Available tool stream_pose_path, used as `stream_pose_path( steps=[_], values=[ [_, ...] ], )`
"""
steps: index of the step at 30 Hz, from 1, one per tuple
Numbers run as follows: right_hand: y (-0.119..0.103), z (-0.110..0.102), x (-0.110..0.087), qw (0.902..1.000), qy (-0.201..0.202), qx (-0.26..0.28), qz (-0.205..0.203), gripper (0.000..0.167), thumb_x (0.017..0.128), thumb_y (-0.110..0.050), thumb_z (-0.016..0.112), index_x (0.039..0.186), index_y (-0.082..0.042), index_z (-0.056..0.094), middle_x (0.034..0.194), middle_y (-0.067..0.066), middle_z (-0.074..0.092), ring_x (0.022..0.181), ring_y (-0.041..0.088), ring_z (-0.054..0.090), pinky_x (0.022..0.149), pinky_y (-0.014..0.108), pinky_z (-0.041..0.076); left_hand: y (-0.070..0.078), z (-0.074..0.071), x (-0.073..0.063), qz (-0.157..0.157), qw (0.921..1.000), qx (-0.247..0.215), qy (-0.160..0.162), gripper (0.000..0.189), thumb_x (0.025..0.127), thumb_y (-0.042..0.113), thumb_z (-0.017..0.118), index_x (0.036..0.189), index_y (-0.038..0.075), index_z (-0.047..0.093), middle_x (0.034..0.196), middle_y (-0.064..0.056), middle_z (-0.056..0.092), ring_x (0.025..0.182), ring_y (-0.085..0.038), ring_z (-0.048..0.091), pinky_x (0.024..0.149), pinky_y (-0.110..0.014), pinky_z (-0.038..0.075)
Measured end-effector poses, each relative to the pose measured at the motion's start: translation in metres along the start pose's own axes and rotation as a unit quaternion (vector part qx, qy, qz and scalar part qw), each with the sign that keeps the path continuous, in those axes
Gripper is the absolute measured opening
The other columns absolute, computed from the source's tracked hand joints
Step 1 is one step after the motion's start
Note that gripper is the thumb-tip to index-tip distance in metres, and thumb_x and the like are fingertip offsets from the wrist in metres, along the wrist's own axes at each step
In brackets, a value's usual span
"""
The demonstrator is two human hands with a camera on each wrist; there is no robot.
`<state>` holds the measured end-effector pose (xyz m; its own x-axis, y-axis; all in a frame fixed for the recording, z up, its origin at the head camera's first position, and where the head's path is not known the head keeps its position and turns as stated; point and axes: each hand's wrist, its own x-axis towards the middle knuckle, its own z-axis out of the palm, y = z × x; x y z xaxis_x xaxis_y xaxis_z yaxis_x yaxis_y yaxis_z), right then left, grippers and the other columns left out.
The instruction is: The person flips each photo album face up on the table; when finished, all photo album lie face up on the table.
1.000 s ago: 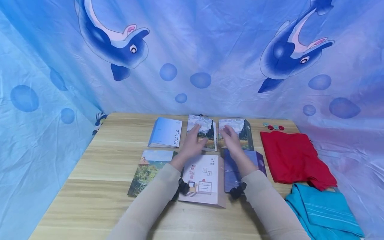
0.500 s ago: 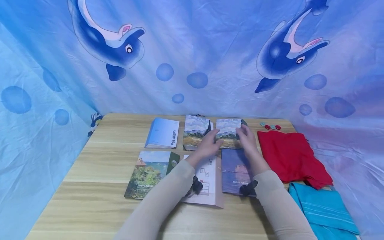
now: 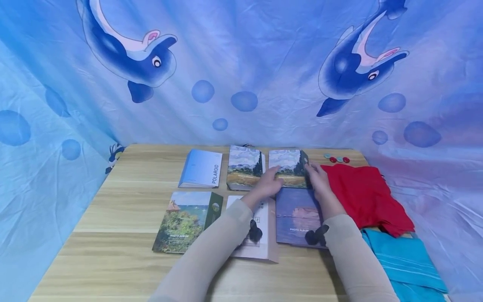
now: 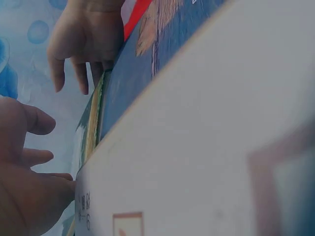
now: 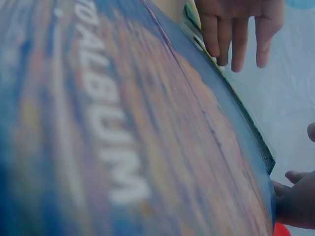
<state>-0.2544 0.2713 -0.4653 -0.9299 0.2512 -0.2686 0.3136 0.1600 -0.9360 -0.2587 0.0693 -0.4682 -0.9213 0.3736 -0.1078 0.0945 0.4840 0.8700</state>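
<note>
In the head view, a photo album [image 3: 287,161] with a landscape painting on its cover lies in the back row at the right. My left hand [image 3: 266,183] is at this album's left edge, its fingers extended. On the opposite side my right hand [image 3: 319,179] touches the right edge with fairly straight fingers. A matching landscape album [image 3: 244,165] lies just left of it. Nearer me is a purple-blue photo album [image 3: 296,216], beside a white album [image 3: 260,241] partly covered by my left arm. Both wrist views show the left hand [image 4: 29,172] and right hand [image 5: 298,199] with fingers apart.
A blue POLAROID album [image 3: 201,167] and a green garden-scene album [image 3: 185,222] lie at the left. To the right are folded red cloth [image 3: 366,197], turquoise cloth [image 3: 407,266] and several small red and green discs [image 3: 339,159]. A blue dolphin-print curtain [image 3: 241,63] stands behind the wooden table [image 3: 113,235].
Both hands have moved right across the albums: the left from the middle landscape album to the gap beside the right one, the right to that album's right edge. The view has shifted slightly.
</note>
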Motion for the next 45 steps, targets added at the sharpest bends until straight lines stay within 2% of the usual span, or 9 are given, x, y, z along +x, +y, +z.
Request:
stream_pose_path(
  steps=[5,9,16,23,26,32,36,42,45],
  values=[
    [0.000,-0.005,0.002,0.9994,-0.026,0.022,-0.001,0.071,0.105,-0.044,0.048,0.161,-0.009,0.024,0.164,0.018,0.024,0.150,0.038,0.022,0.121,0.057,0.022,0.001,0.000,0.001,-0.008,0.9999,0.001,0.009,0.063,0.101,0.022,0.055,0.159,0.013,0.032,0.165,-0.013,0.027,0.151,-0.032,0.026,0.123,-0.048,0.023],
    [0.002,-0.005,0.005,0.9987,-0.026,0.043,-0.002,0.064,0.106,-0.040,0.048,0.159,-0.007,0.031,0.162,0.018,0.030,0.149,0.036,0.027,0.122,0.049,0.024,-0.001,0.000,-0.001,-0.027,0.9994,-0.011,0.018,0.065,0.100,0.025,0.055,0.159,0.012,0.032,0.166,-0.015,0.023,0.152,-0.034,0.023,0.123,-0.051,0.021],
    [0.004,-0.005,0.009,0.9960,0.006,0.089,0.005,0.060,0.106,-0.034,0.051,0.157,-0.007,0.034,0.159,0.017,0.037,0.147,0.032,0.034,0.121,0.045,0.030,-0.001,0.001,0.000,-0.036,0.9964,-0.073,0.025,0.068,0.096,0.020,0.062,0.158,0.015,0.036,0.163,-0.010,0.032,0.149,-0.033,0.029,0.120,-0.053,0.027],
    [-0.002,-0.004,0.013,0.9930,0.048,0.108,-0.003,0.054,0.107,-0.004,0.036,0.160,-0.011,0.029,0.162,0.018,0.029,0.147,0.034,0.031,0.119,0.047,0.033,-0.001,0.002,0.006,-0.042,0.9883,-0.143,0.030,0.067,0.090,0.017,0.068,0.153,0.025,0.047,0.163,-0.007,0.033,0.147,-0.036,0.031,0.117,-0.059,0.029],
    [-0.008,-0.004,0.015,0.9878,0.039,0.151,0.005,0.053,0.107,-0.005,0.040,0.160,-0.012,0.032,0.162,0.015,0.030,0.146,0.031,0.034,0.117,0.043,0.036,-0.004,0.004,0.010,-0.045,0.9847,-0.165,0.034,0.064,0.089,0.021,0.070,0.150,0.028,0.051,0.160,-0.004,0.039,0.144,-0.034,0.038,0.115,-0.057,0.035],
    [-0.025,-0.001,0.010,0.9761,0.004,0.217,0.012,0.050,0.107,-0.020,0.050,0.156,-0.011,0.040,0.149,0.008,0.043,0.119,0.015,0.056,0.090,0.021,0.054,-0.002,0.011,0.016,-0.025,0.9779,-0.207,0.010,0.060,0.094,0.043,0.068,0.150,0.030,0.051,0.159,-0.003,0.042,0.145,-0.029,0.038,0.116,-0.048,0.035],
    [-0.034,0.002,0.003,0.9766,-0.001,0.215,-0.010,0.050,0.107,-0.019,0.051,0.155,-0.009,0.042,0.145,0.008,0.044,0.104,0.008,0.058,0.077,0.015,0.056,0.003,0.013,0.016,-0.027,0.9752,-0.219,0.012,0.064,0.094,0.052,0.066,0.151,0.030,0.049,0.159,-0.004,0.042,0.146,-0.028,0.037,0.117,-0.046,0.035],
    [-0.044,0.006,-0.007,0.9804,-0.007,0.188,-0.059,0.051,0.105,-0.017,0.053,0.155,-0.009,0.042,0.156,0.013,0.040,0.119,0.014,0.055,0.083,0.015,0.054,0.013,0.013,0.016,-0.011,0.9773,-0.210,0.023,0.068,0.096,0.058,0.059,0.155,0.029,0.043,0.159,-0.006,0.042,0.145,-0.027,0.038,0.118,-0.042,0.034],
    [-0.047,0.008,-0.011,0.9828,0.005,0.166,-0.082,0.051,0.103,-0.019,0.057,0.152,-0.010,0.047,0.153,0.012,0.044,0.119,0.015,0.054,0.083,0.016,0.054,0.021,0.012,0.015,0.000,0.9755,-0.219,0.023,0.068,0.097,0.057,0.058,0.157,0.029,0.040,0.159,-0.003,0.040,0.145,-0.025,0.038,0.119,-0.040,0.032]
  ],
)
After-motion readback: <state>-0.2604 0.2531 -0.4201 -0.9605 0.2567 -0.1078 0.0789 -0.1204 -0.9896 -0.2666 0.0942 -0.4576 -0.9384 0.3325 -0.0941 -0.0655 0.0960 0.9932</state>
